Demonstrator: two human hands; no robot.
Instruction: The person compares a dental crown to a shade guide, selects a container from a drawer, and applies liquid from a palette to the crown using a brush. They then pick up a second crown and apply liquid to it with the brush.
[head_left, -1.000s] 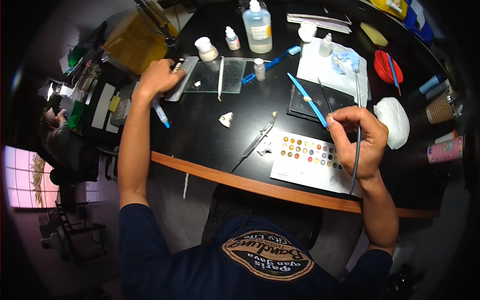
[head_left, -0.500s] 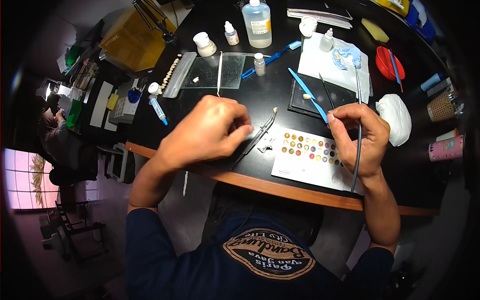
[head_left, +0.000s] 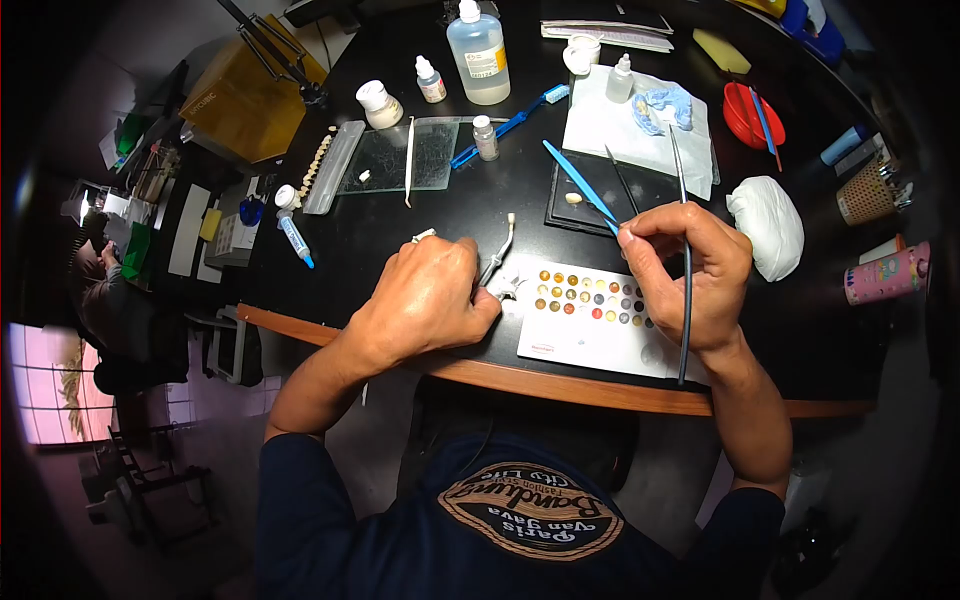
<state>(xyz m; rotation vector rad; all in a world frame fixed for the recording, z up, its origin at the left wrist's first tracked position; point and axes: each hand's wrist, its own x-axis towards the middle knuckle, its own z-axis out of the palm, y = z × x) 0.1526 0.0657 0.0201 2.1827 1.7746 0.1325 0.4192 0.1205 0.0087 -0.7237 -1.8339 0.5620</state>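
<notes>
My left hand (head_left: 425,300) is closed around the handle of grey metal forceps (head_left: 496,262), low over the table. A small tooth-coloured crown (head_left: 512,218) sits at the forceps' tip. Between the thumb and fingertips of my right hand (head_left: 690,265) is a slim blue-handled tool (head_left: 578,180); its gripped end is hidden. A long dark thin-handled brush (head_left: 686,290) also passes through that hand. Below and between both hands lies a white palette (head_left: 560,335) with rows of coloured dots. A black tray (head_left: 565,215) carries a pale tooth-shaped piece (head_left: 573,198) and a dark, thin tool (head_left: 622,178).
A scratched glass slab (head_left: 435,165) with a white instrument (head_left: 409,165) lies behind my left hand. Bottles, including a large clear bottle (head_left: 480,65), stand at the back. On the right are a white wad (head_left: 768,228), red bowl (head_left: 745,120) and pink can (head_left: 890,275).
My left hand has lowered and taken hold of the forceps, which now stand more upright. My right hand keeps both tools. The view has shifted, moving the table items left.
</notes>
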